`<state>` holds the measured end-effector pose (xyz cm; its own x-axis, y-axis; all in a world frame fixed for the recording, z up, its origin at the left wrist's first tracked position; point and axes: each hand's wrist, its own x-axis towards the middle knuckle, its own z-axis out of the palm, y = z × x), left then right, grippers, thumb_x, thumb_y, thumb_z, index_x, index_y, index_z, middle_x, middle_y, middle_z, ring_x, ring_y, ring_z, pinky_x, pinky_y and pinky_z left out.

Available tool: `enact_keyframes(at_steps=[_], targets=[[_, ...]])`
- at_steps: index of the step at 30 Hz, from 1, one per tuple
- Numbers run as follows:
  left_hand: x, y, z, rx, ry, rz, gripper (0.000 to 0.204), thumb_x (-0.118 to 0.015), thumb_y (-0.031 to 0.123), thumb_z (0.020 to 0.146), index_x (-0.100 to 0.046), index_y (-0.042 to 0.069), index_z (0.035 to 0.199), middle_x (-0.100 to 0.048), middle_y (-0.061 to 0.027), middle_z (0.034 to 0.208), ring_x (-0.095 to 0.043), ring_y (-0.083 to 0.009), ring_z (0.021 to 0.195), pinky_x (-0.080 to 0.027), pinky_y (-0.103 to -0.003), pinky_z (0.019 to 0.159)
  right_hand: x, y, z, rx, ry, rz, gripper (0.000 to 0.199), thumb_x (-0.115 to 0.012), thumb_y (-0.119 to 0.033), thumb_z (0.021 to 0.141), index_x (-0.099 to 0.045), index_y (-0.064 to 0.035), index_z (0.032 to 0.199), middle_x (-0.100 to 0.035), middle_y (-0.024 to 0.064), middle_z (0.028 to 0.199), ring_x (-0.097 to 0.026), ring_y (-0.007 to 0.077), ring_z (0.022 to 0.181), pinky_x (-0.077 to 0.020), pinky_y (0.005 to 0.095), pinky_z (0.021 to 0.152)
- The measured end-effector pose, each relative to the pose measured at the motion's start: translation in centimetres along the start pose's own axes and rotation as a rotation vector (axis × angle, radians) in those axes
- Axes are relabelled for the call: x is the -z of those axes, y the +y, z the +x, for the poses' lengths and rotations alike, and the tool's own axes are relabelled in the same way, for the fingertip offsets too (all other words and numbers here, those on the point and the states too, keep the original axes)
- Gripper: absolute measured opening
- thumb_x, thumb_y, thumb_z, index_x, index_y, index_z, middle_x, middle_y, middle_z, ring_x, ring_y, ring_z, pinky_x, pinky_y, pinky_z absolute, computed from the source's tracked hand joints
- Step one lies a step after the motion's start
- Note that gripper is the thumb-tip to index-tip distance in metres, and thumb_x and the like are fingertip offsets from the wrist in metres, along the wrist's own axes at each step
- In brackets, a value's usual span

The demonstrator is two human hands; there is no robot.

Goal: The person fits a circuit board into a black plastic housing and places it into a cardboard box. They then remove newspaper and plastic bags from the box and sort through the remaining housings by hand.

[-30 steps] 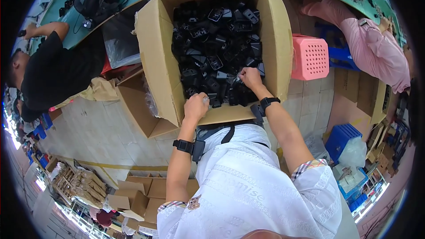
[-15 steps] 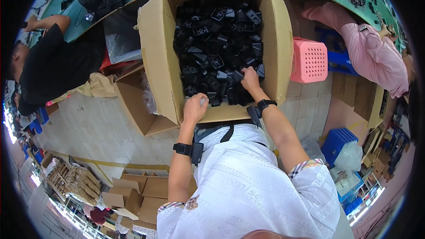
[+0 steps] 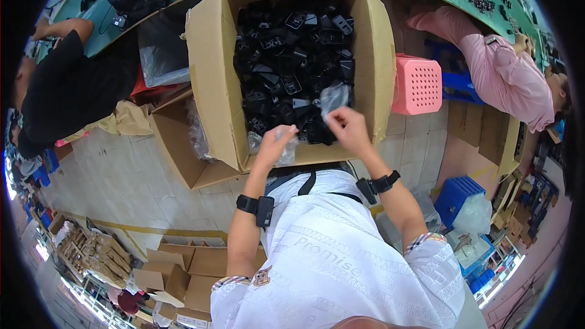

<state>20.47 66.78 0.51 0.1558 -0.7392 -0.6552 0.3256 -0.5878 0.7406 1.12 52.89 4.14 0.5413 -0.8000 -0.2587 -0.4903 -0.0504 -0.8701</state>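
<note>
Hands (image 3: 274,146) (image 3: 345,127) hold clear bags (image 3: 334,96) over parts-filled carton (image 3: 210,85); pink basket (image 3: 417,85) beside.

Both forearms extended forward, each with a black wristband. Left hand (image 3: 272,146) fingers curled shut, pinching. Right hand (image 3: 345,127) raised slightly higher, fingers closed in pinch.

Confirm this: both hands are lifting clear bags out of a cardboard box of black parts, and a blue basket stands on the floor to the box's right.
One thing is wrong: the basket is pink, not blue, as the head view shows. The rest holds: the left hand and right hand each hold a clear bag over the box of black parts, and the basket stands to the box's right.
</note>
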Motion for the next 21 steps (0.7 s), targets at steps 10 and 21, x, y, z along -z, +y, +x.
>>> enact_keyframes(at_steps=[10, 21], targets=[[-1.6, -0.2, 1.4, -0.172, 0.184, 0.473, 0.03, -0.063, 0.028, 0.087, -0.064, -0.001, 0.078, -0.059, -0.0134, 0.066, -0.053, -0.0215, 0.058, -0.043, -0.034, 0.057, -1.8, 0.0, 0.1, 0.096, -0.293, -0.044, 0.015, -0.066, -0.015, 0.08, -0.067, -0.0023, 0.088, -0.064, 0.0132, 0.083, -0.062, 0.0326, 0.076, -0.0511, 0.0395, 0.069], [1.6, 1.4, -0.6, -0.443, 0.49, 0.425, 0.014, -0.061, 0.005, 0.069, -0.05, -0.002, 0.065, -0.068, -0.0107, 0.096, -0.058, -0.0209, 0.07, -0.046, -0.031, 0.066, -4.6, 10.5, 8.6, -0.47, -0.231, -0.771, 0.032, -0.075, -0.029, 0.075, -0.071, -0.0056, 0.097, -0.067, 0.0193, 0.104, -0.065, 0.036, 0.094, -0.0533, 0.0431, 0.083]])
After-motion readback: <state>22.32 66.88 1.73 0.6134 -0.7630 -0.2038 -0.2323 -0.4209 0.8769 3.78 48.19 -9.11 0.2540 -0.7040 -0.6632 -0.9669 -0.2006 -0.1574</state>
